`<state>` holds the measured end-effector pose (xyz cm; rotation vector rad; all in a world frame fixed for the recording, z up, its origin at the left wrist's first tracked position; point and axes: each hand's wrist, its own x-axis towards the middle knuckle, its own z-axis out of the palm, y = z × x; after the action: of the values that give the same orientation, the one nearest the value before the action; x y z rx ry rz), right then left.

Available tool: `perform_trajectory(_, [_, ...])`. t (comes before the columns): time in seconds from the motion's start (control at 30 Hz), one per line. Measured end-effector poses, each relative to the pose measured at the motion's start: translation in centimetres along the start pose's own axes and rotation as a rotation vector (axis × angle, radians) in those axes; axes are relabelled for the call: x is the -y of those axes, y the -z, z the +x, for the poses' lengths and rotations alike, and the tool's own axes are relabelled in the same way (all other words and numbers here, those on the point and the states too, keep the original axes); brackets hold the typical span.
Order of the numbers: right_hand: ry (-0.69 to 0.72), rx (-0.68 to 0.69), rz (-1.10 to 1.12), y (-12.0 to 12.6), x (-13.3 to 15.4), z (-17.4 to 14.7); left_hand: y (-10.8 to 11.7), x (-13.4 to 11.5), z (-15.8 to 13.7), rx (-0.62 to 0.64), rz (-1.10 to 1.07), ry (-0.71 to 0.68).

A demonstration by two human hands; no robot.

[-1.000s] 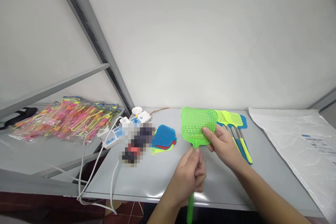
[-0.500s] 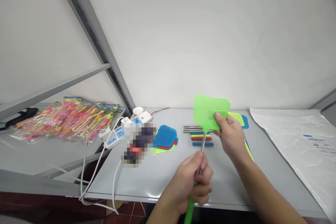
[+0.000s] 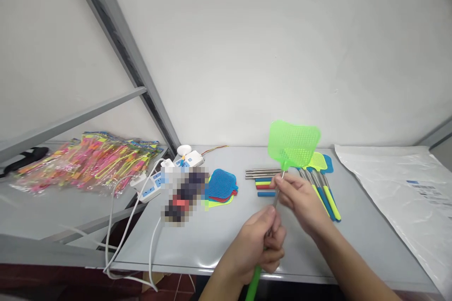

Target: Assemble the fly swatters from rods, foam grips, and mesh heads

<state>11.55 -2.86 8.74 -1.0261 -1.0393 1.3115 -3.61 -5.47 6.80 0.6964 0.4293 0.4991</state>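
A fly swatter (image 3: 294, 143) with a bright green perforated head, a thin metal rod and a green handle is held up in front of me. My left hand (image 3: 263, 240) is wrapped round the lower rod, just above the green handle. Higher up, my right hand (image 3: 300, 197) pinches the rod below the head. Behind my hands lie metal rods (image 3: 261, 172) and coloured handles (image 3: 265, 194). Loose swatter heads (image 3: 221, 184) in blue, red and yellow-green are stacked to the left. Swatters with blue and yellow-green handles (image 3: 326, 200) lie beyond my right wrist.
White power strips (image 3: 150, 193) and trailing cables (image 3: 113, 230) are at the table's left. A blurred-out object (image 3: 185, 195) lies beside them. Packaged pink and yellow items (image 3: 95, 162) fill the left shelf. A white plastic sheet (image 3: 391, 197) covers the right side.
My right hand has moved from the green swatter head down to the rod just under it. The head has shifted slightly right. My left hand keeps its grip.
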Motion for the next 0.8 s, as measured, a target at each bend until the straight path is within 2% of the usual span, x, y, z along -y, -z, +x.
perform_trajectory(0.13, [0.137, -0.192, 0.09, 3.1, 2.5, 2.1, -0.5, 0.5, 0.2, 0.005, 0.081, 0.066])
perform_trajectory(0.2, [0.178, -0.24, 0.098, 3.4, 2.9, 2.3, -0.5, 0.7, 0.4, 0.012, 0.099, 0.07])
perform_trajectory(0.27, [0.167, -0.224, 0.084, 2.8, 2.1, 1.6, -0.5, 0.7, 0.5, 0.01, 0.104, 0.051])
perform_trajectory(0.43, [-0.015, -0.024, -0.069, 1.2, -0.8, -1.3, -0.4, 0.3, 0.2, -0.007, 0.124, 0.031])
perform_trajectory(0.5, [0.019, -0.06, -0.07, 2.0, -0.4, -1.4, -0.4, 0.3, 0.1, 0.009, 0.169, 0.053])
perform_trajectory(0.67, [0.238, -0.307, 0.049, 5.4, 3.0, 1.3, -0.8, 0.6, 0.1, -0.037, 0.332, 0.044])
perform_trajectory(0.8, [0.236, -0.32, 0.073, 4.8, 2.6, 1.8, -0.8, 0.7, 0.5, -0.037, 0.345, 0.049])
